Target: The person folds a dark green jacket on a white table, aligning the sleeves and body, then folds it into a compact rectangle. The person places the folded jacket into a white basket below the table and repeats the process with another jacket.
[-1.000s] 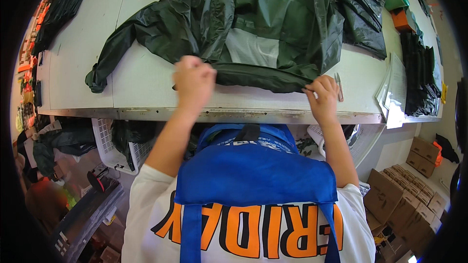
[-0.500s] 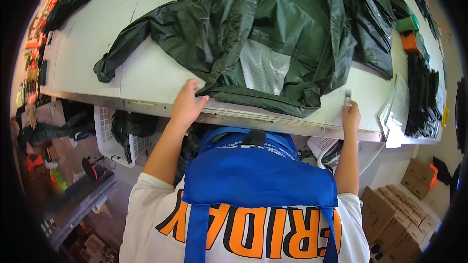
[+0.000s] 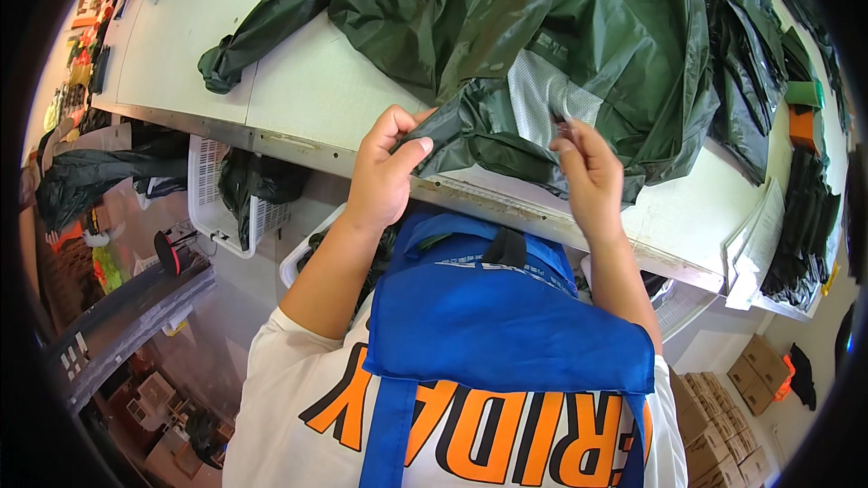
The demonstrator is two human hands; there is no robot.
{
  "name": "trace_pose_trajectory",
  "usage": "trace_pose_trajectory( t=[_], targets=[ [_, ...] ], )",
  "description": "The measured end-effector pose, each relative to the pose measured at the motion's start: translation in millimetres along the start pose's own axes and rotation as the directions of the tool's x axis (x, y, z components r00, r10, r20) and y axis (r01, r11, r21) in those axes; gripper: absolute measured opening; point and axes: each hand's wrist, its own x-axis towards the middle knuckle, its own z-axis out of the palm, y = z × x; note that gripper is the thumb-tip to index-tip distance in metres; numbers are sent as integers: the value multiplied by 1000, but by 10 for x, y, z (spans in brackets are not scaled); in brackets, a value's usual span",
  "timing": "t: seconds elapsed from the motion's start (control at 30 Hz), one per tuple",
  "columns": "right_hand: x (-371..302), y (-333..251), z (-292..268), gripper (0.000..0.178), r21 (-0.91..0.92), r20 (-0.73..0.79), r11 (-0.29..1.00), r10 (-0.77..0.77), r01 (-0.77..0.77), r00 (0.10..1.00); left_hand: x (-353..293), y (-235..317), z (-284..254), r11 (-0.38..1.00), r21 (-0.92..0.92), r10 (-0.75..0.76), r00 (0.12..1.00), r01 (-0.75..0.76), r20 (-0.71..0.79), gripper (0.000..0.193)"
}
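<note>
In the head view, a dark green, glossy waterproof jacket lies spread on a white tabletop, its hem turned toward the person. The left hand grips the jacket's near hem, thumb on top and fingers curled beneath, so the bunched fabric runs from that pinch toward the right. The right hand is over the hem side, in front of the pale grey mesh panel; its thumb and forefinger are drawn close together on a small, slim tool, too blurred for its shape to be told. Whether the right fingers also touch the fabric cannot be told.

Part of the held hem reaches the worn metal front edge of the tabletop. To the left, bare white surface stretches between the jacket's long crumpled sleeve and that edge, leaving broad room beside the left hand. To the right, a narrower bare strip separates the jacket from loose whitish sheets at the edge and a stack of folded black garments. Further dark folded garments lie right beside the jacket.
</note>
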Motion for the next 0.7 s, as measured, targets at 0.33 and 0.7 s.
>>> trace_pose_trajectory(
  t=[0.33,0.7],
  targets=[
    [185,-294,452,42,-121,108,937,-315,328,943,-59,172,133,941,-329,-34,990,77,135,7],
    [140,-495,330,31,-166,72,958,-224,233,972,-159,293,241,522,712,455,859,-470,234,15]
  ],
)
